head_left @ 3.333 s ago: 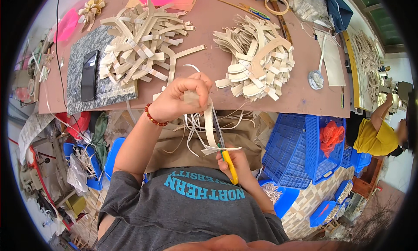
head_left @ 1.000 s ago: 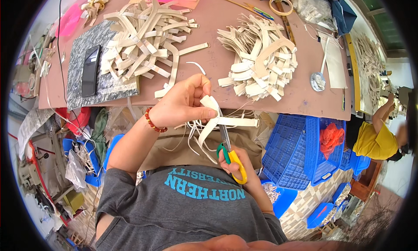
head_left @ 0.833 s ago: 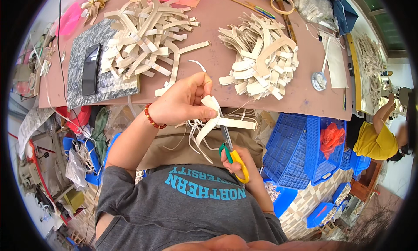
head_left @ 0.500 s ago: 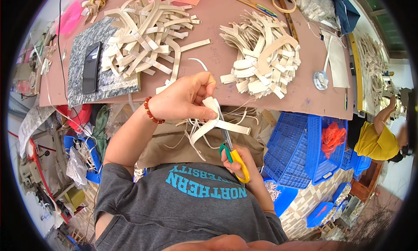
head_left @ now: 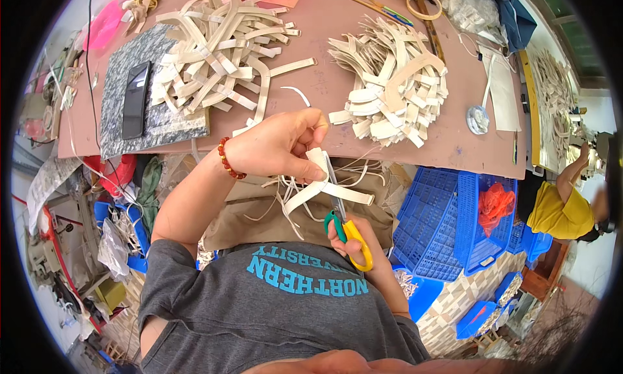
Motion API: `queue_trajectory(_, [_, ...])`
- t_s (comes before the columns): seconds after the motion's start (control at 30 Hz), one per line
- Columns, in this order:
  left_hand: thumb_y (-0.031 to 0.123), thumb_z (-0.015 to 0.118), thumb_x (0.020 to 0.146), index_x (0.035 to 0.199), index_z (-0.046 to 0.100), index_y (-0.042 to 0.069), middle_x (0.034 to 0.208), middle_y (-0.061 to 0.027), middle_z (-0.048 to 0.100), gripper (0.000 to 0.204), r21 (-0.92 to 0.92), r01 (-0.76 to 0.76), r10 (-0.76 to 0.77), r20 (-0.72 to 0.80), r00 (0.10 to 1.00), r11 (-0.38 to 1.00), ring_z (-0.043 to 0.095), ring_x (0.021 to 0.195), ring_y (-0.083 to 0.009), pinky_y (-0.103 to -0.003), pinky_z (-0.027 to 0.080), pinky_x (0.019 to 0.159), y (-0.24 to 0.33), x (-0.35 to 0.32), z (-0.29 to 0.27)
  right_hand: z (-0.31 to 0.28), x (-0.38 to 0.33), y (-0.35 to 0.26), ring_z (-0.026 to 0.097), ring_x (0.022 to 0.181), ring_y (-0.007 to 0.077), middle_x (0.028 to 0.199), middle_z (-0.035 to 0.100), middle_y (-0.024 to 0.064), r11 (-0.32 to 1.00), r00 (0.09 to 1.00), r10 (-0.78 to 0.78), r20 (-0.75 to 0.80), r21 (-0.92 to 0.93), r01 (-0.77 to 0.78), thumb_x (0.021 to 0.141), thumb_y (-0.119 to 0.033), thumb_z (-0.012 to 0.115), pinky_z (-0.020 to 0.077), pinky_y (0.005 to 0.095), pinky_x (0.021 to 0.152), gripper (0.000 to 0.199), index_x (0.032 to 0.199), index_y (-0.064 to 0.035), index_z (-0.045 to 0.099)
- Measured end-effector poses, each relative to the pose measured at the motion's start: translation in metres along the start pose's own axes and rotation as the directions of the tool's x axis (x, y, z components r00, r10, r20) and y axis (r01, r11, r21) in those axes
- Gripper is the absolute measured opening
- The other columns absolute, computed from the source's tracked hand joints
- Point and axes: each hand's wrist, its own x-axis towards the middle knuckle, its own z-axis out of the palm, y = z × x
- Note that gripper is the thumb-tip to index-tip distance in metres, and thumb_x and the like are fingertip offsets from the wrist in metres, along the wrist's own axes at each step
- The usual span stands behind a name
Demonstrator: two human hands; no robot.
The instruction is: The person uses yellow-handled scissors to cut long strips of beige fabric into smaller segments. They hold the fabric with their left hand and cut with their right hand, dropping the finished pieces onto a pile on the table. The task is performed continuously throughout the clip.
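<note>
My left hand [head_left: 279, 144], with a red bead bracelet at its wrist, pinches a cream Y-shaped strap piece [head_left: 322, 187] over my lap, just off the table's near edge. My right hand [head_left: 354, 236] grips scissors [head_left: 363, 247] with one yellow and one green handle. Their blades point up and lie against the strap piece near my left fingertips; part of them is hidden behind it. Thin cream offcuts [head_left: 354, 169] lie on the brown cloth [head_left: 240, 212] across my lap.
On the brownish table [head_left: 292, 124] are a loose pile of cream straps [head_left: 220, 56], a denser strap stack [head_left: 396, 82], a phone [head_left: 136, 100] on a speckled board, and a tape roll [head_left: 424, 5]. Blue crates [head_left: 428, 221] stand at right. Another person in yellow [head_left: 564, 208] is far right.
My left hand and the strap piece have shifted slightly right. The scissor handles sit a little farther apart. My right hand has barely moved.
</note>
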Motion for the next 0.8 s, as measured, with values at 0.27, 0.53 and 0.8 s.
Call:
queue_trajectory(0.27, [-0.004, 0.071, 0.072, 0.091, 0.034, 0.007, 0.081, -0.0049, 0.058, 0.043, 0.003, 0.051, -0.051, 0.039, 0.998, 0.999, 0.061, 0.070, -0.0093, -0.020, 0.051, 0.058, -0.002, 0.003, -0.004, 0.000, -0.002, 0.005, 0.046, 0.063, 0.0044, 0.068, 0.049, -0.0039, 0.997, 0.997, 0.070, -0.020, 0.024, -0.069, 0.080, -0.048, 0.063, 0.0372, 0.0195, 0.055, 0.045, 0.079, -0.0038, 0.053])
queue_trajectory(0.53, [-0.005, 0.069, 0.073, 0.090, 0.035, 0.005, 0.077, -0.0071, 0.059, 0.040, 0.005, 0.041, -0.041, 0.069, 0.997, 0.999, 0.062, 0.070, -0.0105, -0.022, 0.052, 0.058, -0.001, 0.006, -0.001, -0.001, 0.003, 0.016, 0.045, 0.056, 0.0037, 0.065, 0.049, -0.0034, 0.999, 0.998, -0.045, -0.042, 0.000, 0.045, 0.079, -0.047, 0.063, 0.0338, 0.0193, 0.048, 0.043, 0.080, -0.0048, 0.054])
queue_trajectory(0.8, [-0.008, 0.062, 0.073, 0.101, 0.040, 0.006, 0.080, -0.0056, 0.062, 0.038, 0.167, -0.202, 0.230, -0.169, 0.958, 0.965, 0.059, 0.069, -0.0089, -0.019, 0.045, 0.054, 0.046, -0.046, -0.035, -0.007, -0.008, 0.016, 0.042, 0.054, 0.0049, 0.066, 0.046, -0.0012, 0.989, 0.992, -0.079, -0.099, 0.116, 0.091, 0.081, -0.056, 0.058, 0.0335, 0.0187, 0.046, 0.054, 0.086, -0.0026, 0.051])
